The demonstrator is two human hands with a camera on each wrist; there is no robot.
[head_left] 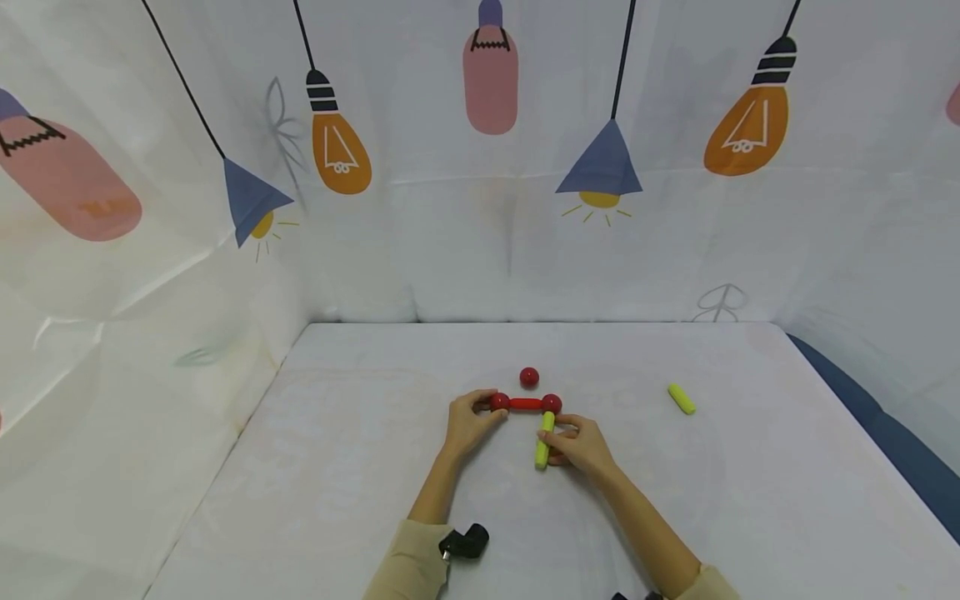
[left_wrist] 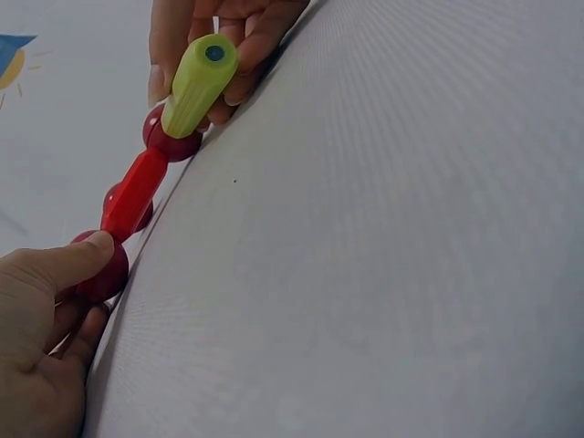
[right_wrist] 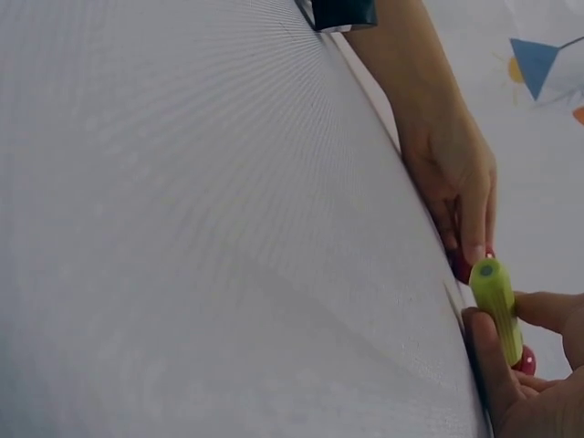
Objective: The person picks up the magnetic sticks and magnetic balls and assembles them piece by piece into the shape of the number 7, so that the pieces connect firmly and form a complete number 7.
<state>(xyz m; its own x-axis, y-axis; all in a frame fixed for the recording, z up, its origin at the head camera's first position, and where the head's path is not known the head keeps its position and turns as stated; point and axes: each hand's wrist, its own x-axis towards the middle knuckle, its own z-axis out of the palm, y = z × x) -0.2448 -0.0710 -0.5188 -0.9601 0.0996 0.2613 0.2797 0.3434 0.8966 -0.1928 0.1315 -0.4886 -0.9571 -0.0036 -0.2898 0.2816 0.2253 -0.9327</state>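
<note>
red rod (head_left: 526, 404) between red balls (head_left: 552, 403), yellow-green rod (head_left: 542, 453) at one

head view: we get bright, even, diffuse light, pale sheen along creases in the left wall sheet (head_left: 82, 350), tiny glints on the red balls (head_left: 529, 377), soft faint shadow beside the right forearm (head_left: 645, 525). both wrist views dimmer, greyer; we see fine ripple banding across the tabletop (left_wrist: 365, 228), its edge bowing in the right one. fine detail looks soft in both; light source, we can't tell.
</note>
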